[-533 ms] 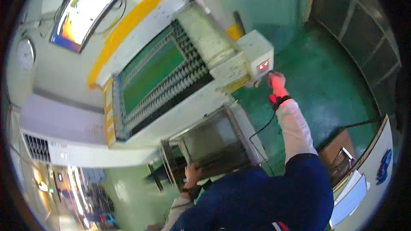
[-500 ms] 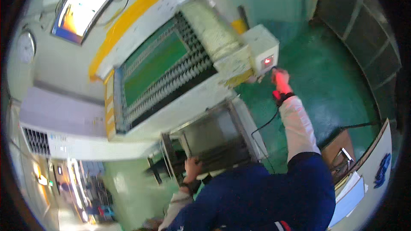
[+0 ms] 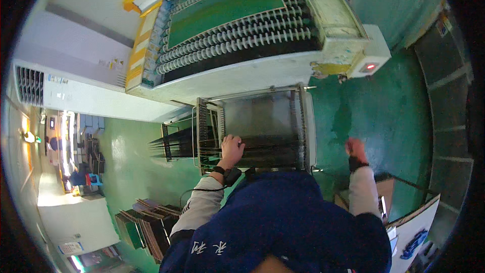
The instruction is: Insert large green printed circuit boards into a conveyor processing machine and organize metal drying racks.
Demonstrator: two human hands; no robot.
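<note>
1. Vent bars (image 3: 30, 85) are seen at the far left, set in the end of a long white machine case (image 3: 93, 96).
2. Lower down, a white cabinet (image 3: 76, 217) is shown, and beside it a bunch of flat boards (image 3: 146, 222) is stood on the green floor (image 3: 129, 172).
3. Thin black boards (image 3: 179, 144) are spread in a fan, just left of the metal rack (image 3: 301, 121).
4. Higher up, a big roller machine (image 3: 237, 73) is seen, and a green board (image 3: 222, 12) is laid on its rows of rollers (image 3: 232, 50).
5. The left hand (image 3: 232, 150) is put over the near left part of the metal rack. Its fingers are bent, but whether they are clamped on anything cannot be told. A dark band (image 3: 218, 170) is worn on the wrist.
6. The metal rack is set between the roller machine and the person's blue top (image 3: 268, 207). A grey sheet (image 3: 260, 114) is seen in it.
7. The right hand (image 3: 355, 147) is held out over the floor, well apart from the rack. It is blurred, so whether its fingers are apart or together cannot be told.
8. A white control box (image 3: 378, 45) is fixed at the machine's right end, with a red light (image 3: 371, 66) lit.
9. At the lower right, a blue cloth (image 3: 415, 244) is laid on a white board.
</note>
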